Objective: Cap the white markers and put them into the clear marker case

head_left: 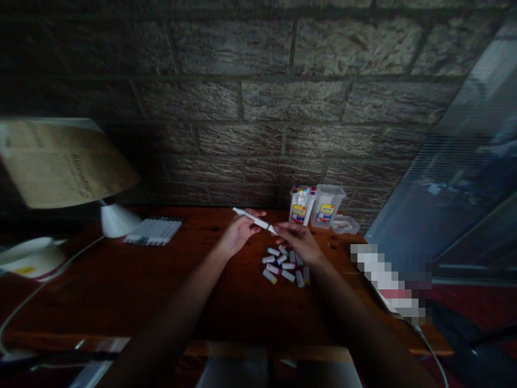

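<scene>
A white marker is held up above the wooden table, slanting down to the right. My left hand is closed around its barrel. The fingertips of my right hand pinch the white cap at its lower right end, where a dark band shows between barrel and cap. Whether the cap is still fully seated I cannot tell. Below my right hand lies a loose pile of white marker caps with coloured ends. Off to the left, several white markers lie side by side in a row.
Near the wall stand a clear box filled with markers and another clear box, with a clear lid beside them. A lamp and a white bowl-like object are left. A blurred-out object lies by the table's right edge.
</scene>
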`<state>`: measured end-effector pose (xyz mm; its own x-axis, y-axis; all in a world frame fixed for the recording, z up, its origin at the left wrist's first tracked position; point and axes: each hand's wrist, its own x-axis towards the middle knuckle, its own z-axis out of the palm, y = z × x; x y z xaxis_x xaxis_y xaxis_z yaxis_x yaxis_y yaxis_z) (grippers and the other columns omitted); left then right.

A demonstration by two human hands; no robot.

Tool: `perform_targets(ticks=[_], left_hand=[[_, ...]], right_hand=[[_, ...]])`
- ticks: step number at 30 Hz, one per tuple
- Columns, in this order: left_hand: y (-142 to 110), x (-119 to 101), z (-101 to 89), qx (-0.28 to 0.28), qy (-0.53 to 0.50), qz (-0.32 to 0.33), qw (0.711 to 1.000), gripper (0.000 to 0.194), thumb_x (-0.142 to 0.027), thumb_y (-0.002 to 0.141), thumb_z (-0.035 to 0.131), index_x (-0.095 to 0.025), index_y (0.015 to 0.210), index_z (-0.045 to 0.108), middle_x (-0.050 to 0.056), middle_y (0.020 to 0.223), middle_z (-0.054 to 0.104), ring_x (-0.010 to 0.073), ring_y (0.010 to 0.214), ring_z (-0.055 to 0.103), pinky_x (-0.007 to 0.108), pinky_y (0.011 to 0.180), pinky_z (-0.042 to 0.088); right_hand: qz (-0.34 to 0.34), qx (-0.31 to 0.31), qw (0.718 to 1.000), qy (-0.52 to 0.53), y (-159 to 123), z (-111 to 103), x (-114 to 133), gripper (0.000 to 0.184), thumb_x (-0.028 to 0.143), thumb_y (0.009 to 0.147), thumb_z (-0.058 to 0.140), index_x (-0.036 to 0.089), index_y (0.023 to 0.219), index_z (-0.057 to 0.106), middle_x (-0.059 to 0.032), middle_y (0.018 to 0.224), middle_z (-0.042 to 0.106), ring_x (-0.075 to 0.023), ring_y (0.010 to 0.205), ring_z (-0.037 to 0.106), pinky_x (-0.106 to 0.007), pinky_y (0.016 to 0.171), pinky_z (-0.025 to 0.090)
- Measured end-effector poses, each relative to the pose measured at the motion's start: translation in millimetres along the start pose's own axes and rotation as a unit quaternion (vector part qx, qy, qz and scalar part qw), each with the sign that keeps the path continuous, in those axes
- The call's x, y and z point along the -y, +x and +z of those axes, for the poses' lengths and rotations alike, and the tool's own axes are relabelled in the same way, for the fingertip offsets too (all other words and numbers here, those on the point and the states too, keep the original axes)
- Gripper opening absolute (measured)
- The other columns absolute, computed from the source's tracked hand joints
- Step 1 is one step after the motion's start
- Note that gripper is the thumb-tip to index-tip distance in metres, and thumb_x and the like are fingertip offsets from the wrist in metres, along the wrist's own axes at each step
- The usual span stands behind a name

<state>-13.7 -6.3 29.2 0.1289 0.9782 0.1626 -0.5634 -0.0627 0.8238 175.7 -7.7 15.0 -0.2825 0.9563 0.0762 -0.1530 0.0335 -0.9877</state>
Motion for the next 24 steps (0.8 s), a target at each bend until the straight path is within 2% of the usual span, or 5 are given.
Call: perform_targets(ticks=[4, 8, 15, 20, 24], left_hand=[[2.5, -0.7, 1.4, -0.04, -0.005, 0.003, 0.999, 0.015, -0.014, 0.072, 0.061, -0.018, 0.086, 0.066, 0.004, 0.092, 0.067, 0.0154, 0.083, 0.059, 0.027, 0.071, 0.043], [7.6, -3.2, -3.4, -0.104, -0.007, 0.025, 0.994, 0.024, -0.021, 0.07, 0.071, -0.02, 0.095, 0.068, 0.002, 0.096, 0.068, 0.01, 0.074, 0.056, 0.024, 0.07, 0.041], [13.0, 6.8, -12.4, -0.164, 0.034, 0.0, 0.986, 0.043, -0.042, 0.055, 0.085, -0.019, 0.088, 0.07, 0.0, 0.084, 0.067, 0.007, 0.065, 0.054, 0.02, 0.062, 0.038], [10.9, 13.3, -8.1, -0.16, 0.082, -0.011, 0.984, 0.05, -0.051, 0.053, 0.085, -0.017, 0.086, 0.07, -0.001, 0.073, 0.063, 0.0064, 0.06, 0.052, 0.019, 0.06, 0.04], [9.7, 14.6, -6.5, -0.156, 0.1, -0.011, 0.983, 0.051, -0.054, 0.052, 0.084, -0.015, 0.084, 0.07, -0.002, 0.066, 0.059, 0.0056, 0.056, 0.05, 0.019, 0.056, 0.04]], right_hand=[[-0.014, -0.011, 1.0, -0.01, 3.1, -4.7, 0.2, 0.032, 0.043, 0.065, 0.08, 0.021, 0.088, 0.073, -0.0023, 0.081, 0.071, -0.0101, 0.059, 0.062, -0.02, 0.048, 0.042], [-0.068, -0.098, 0.987, -0.108, 9.6, -18.2, -4.6, 0.031, 0.041, 0.068, 0.076, 0.019, 0.089, 0.073, -0.0031, 0.078, 0.072, -0.0139, 0.064, 0.063, -0.026, 0.057, 0.049], [-0.066, -0.157, 0.852, -0.495, 4.1, -25.1, -5.4, 0.025, 0.025, 0.079, 0.06, 0.022, 0.099, 0.074, -0.0061, 0.094, 0.075, -0.0213, 0.086, 0.07, -0.03, 0.078, 0.051], [-0.01, -0.124, 0.805, -0.58, -2.8, -19.4, 0.9, 0.026, 0.03, 0.083, 0.056, 0.025, 0.1, 0.075, -0.0086, 0.099, 0.075, -0.0249, 0.091, 0.07, -0.031, 0.076, 0.051], [0.0, -0.094, 0.799, -0.594, -4.4, -19.1, 2.2, 0.026, 0.034, 0.084, 0.056, 0.024, 0.096, 0.076, -0.0086, 0.095, 0.074, -0.0241, 0.089, 0.07, -0.03, 0.074, 0.049]])
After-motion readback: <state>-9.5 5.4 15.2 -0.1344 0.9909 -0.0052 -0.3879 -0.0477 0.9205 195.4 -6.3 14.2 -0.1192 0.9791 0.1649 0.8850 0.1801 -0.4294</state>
